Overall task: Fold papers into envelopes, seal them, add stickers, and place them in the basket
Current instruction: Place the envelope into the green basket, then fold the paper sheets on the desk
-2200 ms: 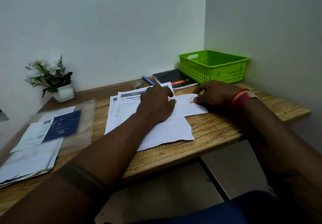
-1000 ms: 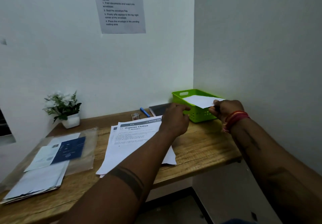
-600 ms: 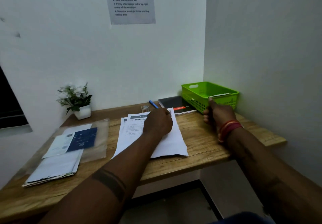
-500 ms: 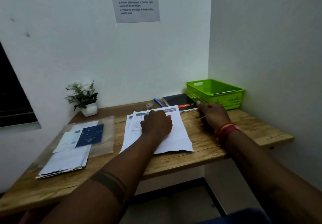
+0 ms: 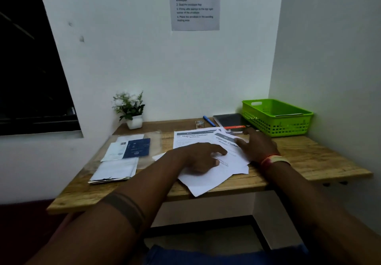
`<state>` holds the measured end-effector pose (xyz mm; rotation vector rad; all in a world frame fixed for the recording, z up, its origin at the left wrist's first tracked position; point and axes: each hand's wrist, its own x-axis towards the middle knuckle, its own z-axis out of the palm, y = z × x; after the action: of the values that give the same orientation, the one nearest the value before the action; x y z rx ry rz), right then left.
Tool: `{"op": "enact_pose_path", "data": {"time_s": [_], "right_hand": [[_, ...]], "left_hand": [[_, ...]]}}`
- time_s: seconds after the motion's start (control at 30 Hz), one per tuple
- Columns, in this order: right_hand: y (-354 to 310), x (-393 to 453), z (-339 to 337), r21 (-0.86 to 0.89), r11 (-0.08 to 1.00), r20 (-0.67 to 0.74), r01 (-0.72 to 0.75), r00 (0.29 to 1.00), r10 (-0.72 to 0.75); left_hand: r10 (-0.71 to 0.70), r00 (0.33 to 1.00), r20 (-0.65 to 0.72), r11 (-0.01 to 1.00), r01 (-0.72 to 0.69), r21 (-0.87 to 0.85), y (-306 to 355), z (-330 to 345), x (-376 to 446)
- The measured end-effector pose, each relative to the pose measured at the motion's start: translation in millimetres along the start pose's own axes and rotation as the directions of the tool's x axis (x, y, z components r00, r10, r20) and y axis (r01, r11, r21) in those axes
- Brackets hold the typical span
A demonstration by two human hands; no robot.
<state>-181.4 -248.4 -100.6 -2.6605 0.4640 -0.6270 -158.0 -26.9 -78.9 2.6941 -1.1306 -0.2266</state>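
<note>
We count two printed white paper sheets (image 5: 208, 174) under both flat, grasping-nothing hands, left hand (image 5: 201, 157) and right hand (image 5: 256, 147); one green plastic basket (image 5: 277, 125) far right.

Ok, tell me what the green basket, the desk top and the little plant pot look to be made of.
Green basket: moulded plastic by the look, bright uniform colour, lattice of holes in its walls, cut-out handle.
Desk top: wood or wood-look laminate, matt; streaky grain shows, but which one is unclear.
Plant pot: smooth white, probably ceramic or plastic; too small to tell.
</note>
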Motion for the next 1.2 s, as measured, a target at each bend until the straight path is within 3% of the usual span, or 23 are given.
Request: {"op": "enact_pose_path", "data": {"time_s": [0.1,0.23,0.33,0.47,0.53,0.6,0.67,0.73,0.77,0.87,0.93,1.07,1.2], "right_hand": [[3,-5,-1,0.051,0.997,0.010,-0.058,0.998,0.057],[12,-13,-9,0.278,0.958,-0.078,-0.071,0.992,0.096],[15,-22,-16,0.375,0.927,-0.164,-0.019,0.983,0.087],[15,-32,-25,0.431,0.899,-0.256,0.073,0.966,0.045],[14,-37,-31,0.643,0.762,-0.179,0.075,0.982,0.055],[10,-39,-35,0.839,0.541,0.034,-0.060,0.998,0.058],[10,-36,-33,0.895,0.412,0.175,-0.170,0.984,0.026],[11,-33,-29,0.869,0.472,0.176,-0.149,0.984,-0.013],[12,-32,-25,0.825,0.557,0.154,-0.098,0.987,-0.054],[15,-28,-16,0.575,0.807,0.100,0.133,0.968,-0.231],[11,-27,-14,0.391,0.891,0.112,0.231,0.949,-0.296],[5,-35,-17,0.260,0.923,0.129,0.285,0.937,-0.325],[3,-32,-16,0.234,0.920,0.138,0.315,0.926,-0.352]], "left_hand": [[0.016,0.999,-0.049,0.995,-0.021,-0.094,4,2,0],[-0.010,0.984,-0.176,0.991,-0.015,-0.136,15,9,10],[0.002,0.970,-0.241,0.986,-0.042,-0.160,14,12,26],[0.071,0.970,-0.231,0.973,-0.119,-0.199,8,14,35],[0.076,0.969,-0.234,0.969,-0.127,-0.212,2,14,38],[0.063,0.963,-0.263,0.961,-0.130,-0.245,-4,15,39],[0.047,0.951,-0.306,0.951,-0.137,-0.277,-7,16,40],[0.014,0.941,-0.337,0.942,-0.126,-0.312,-6,18,37],[-0.002,0.936,-0.352,0.937,-0.122,-0.329,-5,19,37],[-0.034,0.911,-0.411,0.924,-0.128,-0.360,-1,19,33],[-0.076,0.880,-0.468,0.903,-0.138,-0.407,0,19,30],[-0.179,0.829,-0.530,0.848,-0.142,-0.510,-2,21,25],[-0.096,0.892,-0.441,0.934,-0.071,-0.349,-5,25,29]]}}
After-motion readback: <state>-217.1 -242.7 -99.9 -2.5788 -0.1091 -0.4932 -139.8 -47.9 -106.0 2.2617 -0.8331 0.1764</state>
